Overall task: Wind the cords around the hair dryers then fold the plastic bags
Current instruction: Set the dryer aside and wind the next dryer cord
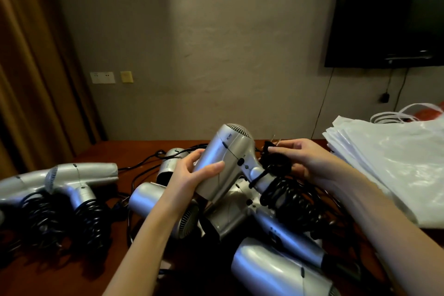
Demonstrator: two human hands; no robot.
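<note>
Two hands work one hair dryer (pixel 224 163), raised above the desk (pixel 101 151). Left hand (pixel 192 175) grasps the barrel; right hand (pixel 305 161) pinches the plug (pixel 269 148) at cord end. Housing likely rigid, smooth, slippery; cord (pixel 286 193) springy. Hold barrel, tuck plug under coils.

Grey wall (pixel 216 43), brown curtain (pixel 31 67), dark television (pixel 389 14)

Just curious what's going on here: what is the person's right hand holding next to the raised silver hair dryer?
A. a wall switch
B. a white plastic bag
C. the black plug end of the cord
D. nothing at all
C: the right hand pinches the black plug end of the cord, its prongs sticking up, while the left hand grips the raised silver hair dryer by its barrel.
</note>
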